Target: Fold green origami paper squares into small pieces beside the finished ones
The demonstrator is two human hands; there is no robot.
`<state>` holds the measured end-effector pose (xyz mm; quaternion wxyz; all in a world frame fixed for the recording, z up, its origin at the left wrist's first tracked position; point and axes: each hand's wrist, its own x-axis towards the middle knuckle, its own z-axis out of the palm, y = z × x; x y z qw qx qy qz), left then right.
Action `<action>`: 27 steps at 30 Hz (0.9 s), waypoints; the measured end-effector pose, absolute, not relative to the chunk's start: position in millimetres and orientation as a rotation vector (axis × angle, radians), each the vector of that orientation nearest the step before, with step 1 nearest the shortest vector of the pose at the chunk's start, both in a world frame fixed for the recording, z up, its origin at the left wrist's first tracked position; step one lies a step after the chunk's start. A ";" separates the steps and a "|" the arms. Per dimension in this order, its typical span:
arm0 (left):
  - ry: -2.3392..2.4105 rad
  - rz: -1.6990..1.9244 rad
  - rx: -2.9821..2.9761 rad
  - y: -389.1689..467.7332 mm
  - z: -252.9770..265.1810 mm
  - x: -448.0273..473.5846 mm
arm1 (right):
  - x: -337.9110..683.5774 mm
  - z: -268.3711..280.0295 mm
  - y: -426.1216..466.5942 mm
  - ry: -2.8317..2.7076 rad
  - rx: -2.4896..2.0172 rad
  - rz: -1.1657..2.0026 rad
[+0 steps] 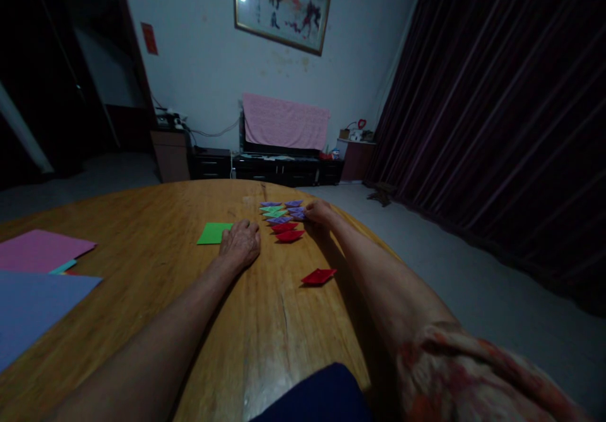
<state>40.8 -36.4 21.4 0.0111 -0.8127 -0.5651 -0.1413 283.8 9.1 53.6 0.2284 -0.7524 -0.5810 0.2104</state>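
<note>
My left hand (242,243) lies on the wooden table, palm down with its fingers loosely spread. It covers the right edge of a green paper square (210,233). Farther right, my right hand (319,212) reaches to a group of small folded paper boats. Its fingertips are pinched at the end of a purple paper boat (298,215) on the right side of the group. Beside it are another purple boat (279,220) and light green boats (273,213). Two red boats (290,236) sit at the near end. A separate red boat (319,277) lies closer to me.
Pink paper (42,249) and a large blue-purple sheet (40,308) lie at the left of the round table (255,346). Beyond the table stand a low black cabinet (279,172) and a screen under a pink cloth (286,122). A dark curtain (487,112) hangs at the right.
</note>
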 end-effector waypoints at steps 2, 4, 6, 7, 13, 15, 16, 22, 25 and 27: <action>-1.751 -0.460 -2.529 -34.9 19.3 40.8 | 283.0 52.8 9.9 -1.568 -2.125 0.509; -1.743 -0.479 -2.520 -34.8 17.9 40.8 | 282.1 51.7 10.3 -1.551 -2.159 0.457; -1.737 -0.482 -2.518 -35.5 17.8 40.9 | 281.4 51.0 10.1 -1.554 -2.167 0.434; -1.737 -0.481 -2.518 -35.9 18.1 40.9 | 281.1 50.9 9.7 -1.558 -2.168 0.423; -1.751 -0.459 -2.520 -35.3 19.0 41.1 | 279.4 52.2 4.2 -1.569 -2.167 0.377; -1.754 -0.455 -2.519 -34.2 17.8 40.9 | 278.6 52.2 2.2 -1.562 -2.168 0.368; -1.755 -0.454 -2.519 -33.7 17.2 40.8 | 278.3 52.0 1.3 -1.557 -2.169 0.364; -1.733 -0.474 -2.526 -34.2 16.9 40.2 | 280.7 48.6 2.2 -1.555 -2.172 0.350; -1.746 -0.464 -2.529 -35.0 18.0 40.2 | 284.1 46.4 4.7 -1.550 -2.181 0.293; -1.749 -0.463 -2.531 -35.4 18.3 40.1 | 286.2 45.0 5.1 -1.531 -2.189 0.265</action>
